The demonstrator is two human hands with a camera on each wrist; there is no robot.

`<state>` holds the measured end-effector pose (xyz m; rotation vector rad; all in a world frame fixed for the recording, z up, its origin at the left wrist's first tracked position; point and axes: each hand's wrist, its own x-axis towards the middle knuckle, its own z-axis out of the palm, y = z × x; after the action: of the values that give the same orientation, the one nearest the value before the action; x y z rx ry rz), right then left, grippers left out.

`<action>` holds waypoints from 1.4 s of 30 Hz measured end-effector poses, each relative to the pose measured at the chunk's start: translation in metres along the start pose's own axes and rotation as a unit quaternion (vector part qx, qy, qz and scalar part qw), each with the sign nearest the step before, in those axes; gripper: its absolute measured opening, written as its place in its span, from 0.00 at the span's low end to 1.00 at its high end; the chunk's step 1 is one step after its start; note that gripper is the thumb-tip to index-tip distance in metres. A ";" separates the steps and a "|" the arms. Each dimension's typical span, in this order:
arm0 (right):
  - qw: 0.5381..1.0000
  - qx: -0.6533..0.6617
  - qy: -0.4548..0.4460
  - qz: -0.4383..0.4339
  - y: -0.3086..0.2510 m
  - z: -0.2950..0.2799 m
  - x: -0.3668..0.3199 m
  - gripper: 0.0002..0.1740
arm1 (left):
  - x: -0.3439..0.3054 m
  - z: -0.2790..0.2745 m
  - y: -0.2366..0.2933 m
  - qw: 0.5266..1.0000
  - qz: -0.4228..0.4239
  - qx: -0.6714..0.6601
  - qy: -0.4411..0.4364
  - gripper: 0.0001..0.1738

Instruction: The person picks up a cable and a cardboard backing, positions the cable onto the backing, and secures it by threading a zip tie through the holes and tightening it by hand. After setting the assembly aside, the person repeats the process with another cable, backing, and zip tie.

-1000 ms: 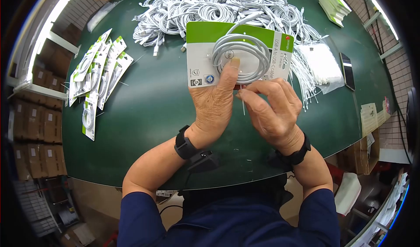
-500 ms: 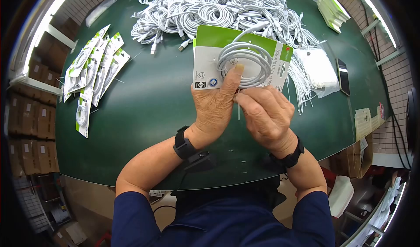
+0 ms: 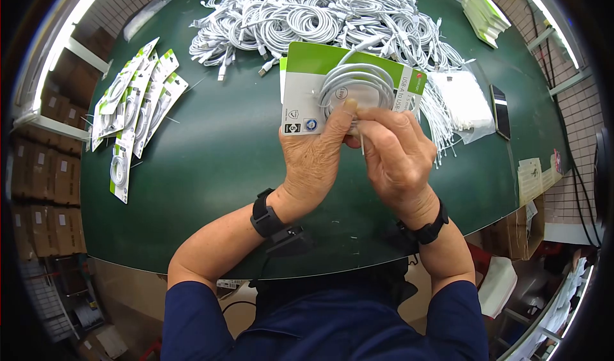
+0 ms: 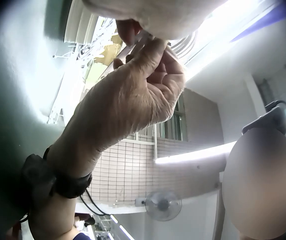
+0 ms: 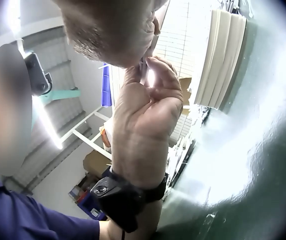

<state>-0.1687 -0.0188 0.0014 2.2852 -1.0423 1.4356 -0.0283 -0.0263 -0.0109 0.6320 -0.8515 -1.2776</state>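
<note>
My left hand grips a white-and-green packaging card from below, its thumb lying over the front. A light grey coiled USB cable rests against the card's printed face. With thumb and forefinger, my right hand pinches at the card's lower edge, right beside the left thumb. A thin white tie strand hangs down by those fingertips. What lies between the pinching fingers is hidden. Another green edge shows behind the card's left side.
A large heap of coiled cables covers the table's far side. Carded cables lie at the left. To the right are loose white ties, a bag of ties, a phone and a stack of cards.
The right hand's fingertips have risen from below the card's edge to the front, close to the left thumb. The tie strand has shifted right. The left hand keeps its grip on the card.
</note>
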 end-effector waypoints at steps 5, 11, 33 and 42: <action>0.994 0.078 0.000 0.071 -0.001 0.003 -0.004 0.13 | 0.000 0.006 0.007 1.000 -0.029 -0.006 0.001 0.14; 0.997 0.059 -0.003 0.045 0.001 -0.001 -0.002 0.11 | -0.002 0.005 0.008 0.999 -0.040 -0.015 -0.030 0.16; 0.996 0.081 0.019 -0.010 -0.009 -0.001 -0.010 0.11 | 0.014 -0.002 0.011 0.996 0.003 0.018 -0.086 0.18; 0.992 0.124 0.016 -0.017 -0.011 -0.003 -0.010 0.11 | 0.014 0.001 0.011 0.997 0.007 0.023 -0.080 0.19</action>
<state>-0.1658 -0.0053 -0.0044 2.4255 -0.8515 1.6641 -0.0217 -0.0375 0.0013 0.5645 -1.0168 -1.3117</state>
